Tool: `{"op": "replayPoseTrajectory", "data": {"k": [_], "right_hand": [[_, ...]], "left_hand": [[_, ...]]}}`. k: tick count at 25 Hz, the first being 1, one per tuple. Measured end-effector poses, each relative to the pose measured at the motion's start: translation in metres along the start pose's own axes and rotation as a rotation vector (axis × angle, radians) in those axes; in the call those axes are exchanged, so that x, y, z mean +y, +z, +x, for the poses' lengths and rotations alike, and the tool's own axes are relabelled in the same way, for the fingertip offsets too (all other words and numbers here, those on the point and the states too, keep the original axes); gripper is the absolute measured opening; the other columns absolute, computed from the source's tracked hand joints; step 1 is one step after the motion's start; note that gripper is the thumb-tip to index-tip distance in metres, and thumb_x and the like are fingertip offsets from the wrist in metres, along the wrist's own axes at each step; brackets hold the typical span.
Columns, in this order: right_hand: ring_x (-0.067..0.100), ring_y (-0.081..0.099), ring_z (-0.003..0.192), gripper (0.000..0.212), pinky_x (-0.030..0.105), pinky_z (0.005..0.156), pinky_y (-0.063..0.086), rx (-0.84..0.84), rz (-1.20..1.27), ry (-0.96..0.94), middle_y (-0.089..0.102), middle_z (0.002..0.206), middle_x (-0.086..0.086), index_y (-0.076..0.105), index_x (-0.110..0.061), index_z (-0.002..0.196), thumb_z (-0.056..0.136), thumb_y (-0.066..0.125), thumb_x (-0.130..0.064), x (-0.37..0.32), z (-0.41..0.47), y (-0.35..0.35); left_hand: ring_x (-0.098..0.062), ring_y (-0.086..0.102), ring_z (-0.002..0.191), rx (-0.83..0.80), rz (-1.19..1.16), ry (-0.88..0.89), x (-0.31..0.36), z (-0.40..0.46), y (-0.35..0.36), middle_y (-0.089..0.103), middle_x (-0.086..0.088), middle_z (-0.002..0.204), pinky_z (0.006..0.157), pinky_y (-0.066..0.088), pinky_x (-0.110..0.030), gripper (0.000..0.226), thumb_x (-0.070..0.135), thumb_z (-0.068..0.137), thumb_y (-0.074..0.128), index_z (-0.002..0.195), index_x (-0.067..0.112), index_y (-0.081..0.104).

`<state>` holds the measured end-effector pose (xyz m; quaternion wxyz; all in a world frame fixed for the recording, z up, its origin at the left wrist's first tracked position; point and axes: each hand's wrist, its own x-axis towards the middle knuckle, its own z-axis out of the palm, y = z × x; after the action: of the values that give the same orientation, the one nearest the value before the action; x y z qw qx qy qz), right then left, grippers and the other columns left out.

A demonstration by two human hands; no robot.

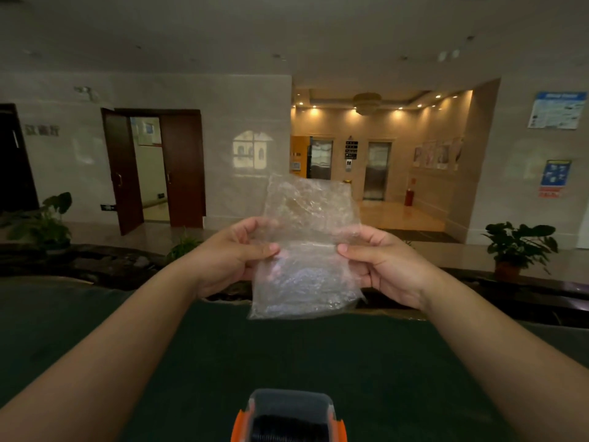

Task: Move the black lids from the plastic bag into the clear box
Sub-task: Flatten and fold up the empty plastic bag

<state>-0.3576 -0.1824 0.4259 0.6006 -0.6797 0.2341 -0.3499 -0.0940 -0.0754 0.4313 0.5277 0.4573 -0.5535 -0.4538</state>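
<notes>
Left hand and right hand pinching the see-through plastic bag, up high over the green table's far edge. Looks empty. Clear box at near edge. Next: put bag down.

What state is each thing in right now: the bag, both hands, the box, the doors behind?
plastic bag: held up in the air, crumpled, looks empty
left hand: pinching the bag's left edge
right hand: pinching the bag's right edge
clear box: at the bottom edge, orange latches, black items inside, lid state unclear
wooden double door: left leaf open
elevator doors: closed
</notes>
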Motion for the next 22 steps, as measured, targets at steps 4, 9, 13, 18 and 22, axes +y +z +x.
{"op": "replayPoseTrajectory", "data": {"k": [4,9,13,18,22], "right_hand": [[0.040,0.060,0.101,0.021,0.054,0.096,0.053,-0.029,0.105,-0.047,0.067,0.111,0.027,0.076,-0.004,0.108,0.090,0.066,-0.009,0.005,0.004,0.002],[0.039,0.070,0.106,0.036,0.044,0.081,0.060,-0.139,0.194,-0.083,0.072,0.110,0.025,0.074,-0.003,0.084,0.095,0.053,-0.031,0.001,0.009,0.006],[0.031,0.074,0.095,0.016,0.035,0.071,0.060,-0.155,-0.039,-0.091,0.074,0.103,0.012,0.071,-0.014,0.087,0.077,0.083,-0.019,-0.006,0.012,0.010],[0.030,0.074,0.090,0.056,0.043,0.075,0.062,-0.215,-0.332,-0.082,0.073,0.102,0.015,0.060,-0.020,0.120,0.076,0.079,0.009,-0.025,0.018,0.028],[0.020,0.074,0.089,0.051,0.038,0.080,0.059,-0.120,-0.475,-0.227,0.075,0.102,0.009,0.061,-0.035,0.124,0.080,0.083,-0.022,-0.037,0.025,0.042]], "left_hand": [[-0.030,0.072,0.098,-0.004,0.046,0.091,-0.006,-0.001,-0.004,0.073,-0.014,0.104,0.078,0.060,-0.037,0.017,0.006,0.095,0.058,0.088,0.012,0.073],[-0.034,0.071,0.103,-0.003,0.106,0.132,-0.003,-0.004,-0.009,0.075,-0.014,0.105,0.085,0.060,-0.039,0.027,0.032,0.091,0.066,0.084,0.008,0.077],[-0.026,0.074,0.098,0.016,0.382,0.155,0.003,-0.005,-0.007,0.077,-0.009,0.102,0.079,0.061,-0.032,0.040,0.015,0.070,0.086,0.105,0.015,0.068],[-0.018,0.073,0.103,-0.179,0.540,-0.005,0.006,-0.006,0.003,0.076,-0.001,0.111,0.087,0.059,-0.035,0.041,0.027,0.081,0.082,0.120,0.025,0.068],[-0.020,0.075,0.096,-0.145,0.468,-0.018,0.003,0.001,0.021,0.078,-0.003,0.102,0.079,0.059,-0.032,0.024,0.030,0.084,0.079,0.104,0.016,0.076]]}}
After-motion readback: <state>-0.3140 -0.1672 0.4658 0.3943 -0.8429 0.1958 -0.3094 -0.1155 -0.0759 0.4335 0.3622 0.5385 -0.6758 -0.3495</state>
